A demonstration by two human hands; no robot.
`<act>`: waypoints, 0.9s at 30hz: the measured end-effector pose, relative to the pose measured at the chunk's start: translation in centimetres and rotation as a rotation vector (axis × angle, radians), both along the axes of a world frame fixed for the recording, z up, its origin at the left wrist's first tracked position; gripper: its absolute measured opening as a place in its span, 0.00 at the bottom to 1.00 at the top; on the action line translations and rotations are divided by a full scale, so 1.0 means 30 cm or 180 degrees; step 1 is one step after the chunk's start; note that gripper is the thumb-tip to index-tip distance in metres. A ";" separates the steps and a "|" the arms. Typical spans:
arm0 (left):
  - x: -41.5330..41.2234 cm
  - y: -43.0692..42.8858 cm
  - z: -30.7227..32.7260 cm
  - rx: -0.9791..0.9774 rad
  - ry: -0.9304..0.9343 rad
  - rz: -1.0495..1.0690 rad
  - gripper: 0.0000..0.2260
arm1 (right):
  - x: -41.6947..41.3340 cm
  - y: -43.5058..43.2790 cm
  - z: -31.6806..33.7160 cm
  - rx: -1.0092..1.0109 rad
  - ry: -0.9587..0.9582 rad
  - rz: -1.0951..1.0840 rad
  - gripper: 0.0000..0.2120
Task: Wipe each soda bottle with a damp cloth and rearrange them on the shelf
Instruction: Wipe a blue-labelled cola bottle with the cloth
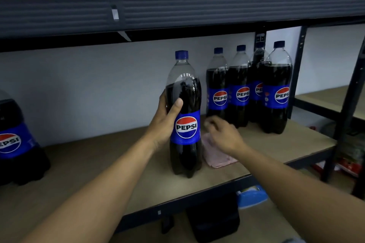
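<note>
pepsi bottle (185,116) upright – mid-shelf | pink cloth (217,154) flat – just right

A plain pale grey wall (88,89) stands behind a dark metal rack. Its light brown board shelf (98,163) lies under a ribbed dark upper beam (197,10). Right of a slanted dark post (340,132), a neighbouring board shelf (324,98) shows. The light is dim and cool.

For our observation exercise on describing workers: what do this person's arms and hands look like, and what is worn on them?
The left forearm and right forearm are bare as far as they show; no sleeve covers them. The left hand and right hand wear no gloves; no watch, bracelet or ring shows, though the right hand is blurred.
</note>
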State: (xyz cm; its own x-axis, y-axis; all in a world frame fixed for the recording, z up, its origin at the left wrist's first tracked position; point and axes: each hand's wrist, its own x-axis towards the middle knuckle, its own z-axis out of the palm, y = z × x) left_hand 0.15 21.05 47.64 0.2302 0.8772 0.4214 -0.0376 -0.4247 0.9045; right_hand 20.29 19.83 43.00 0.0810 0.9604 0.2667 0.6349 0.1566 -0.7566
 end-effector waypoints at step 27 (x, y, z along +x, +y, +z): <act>0.159 0.067 -0.113 0.0737 -0.0595 0.1070 0.39 | -0.113 -0.069 0.181 0.1087 0.2721 0.0991 0.08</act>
